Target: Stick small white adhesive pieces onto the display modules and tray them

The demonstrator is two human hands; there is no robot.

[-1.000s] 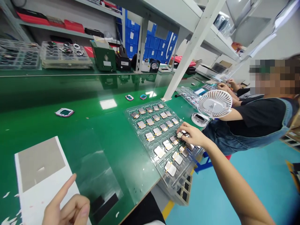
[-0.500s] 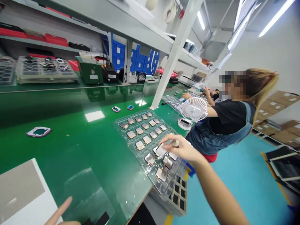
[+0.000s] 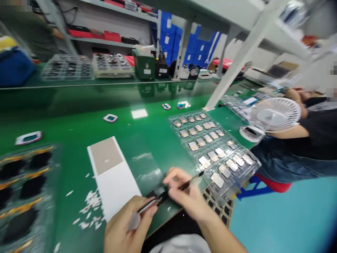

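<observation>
From here I read the tweezers [image 3: 149,207] in the left hand [image 3: 123,225] as smooth, bright metal. The slim tool [image 3: 191,182] in the right hand [image 3: 185,196] is black; I can't tell its material. Beneath the grip, the green bench mat [image 3: 147,147] is glossy, almost mirror-like. Left of the grip: white paper sheet [image 3: 116,193], matt, with a dull grey patch [image 3: 105,154]. Right of the grip: clear plastic tray [image 3: 252,165], shiny; its pale pieces [image 3: 217,180] look metallic. Farther right: a co-worker's denim apron [image 3: 276,165], woven cloth.

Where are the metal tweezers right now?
In the head view, the metal tweezers are held in the left hand at the bottom of the frame, tips toward the right hand, beside the white sheet.
</observation>
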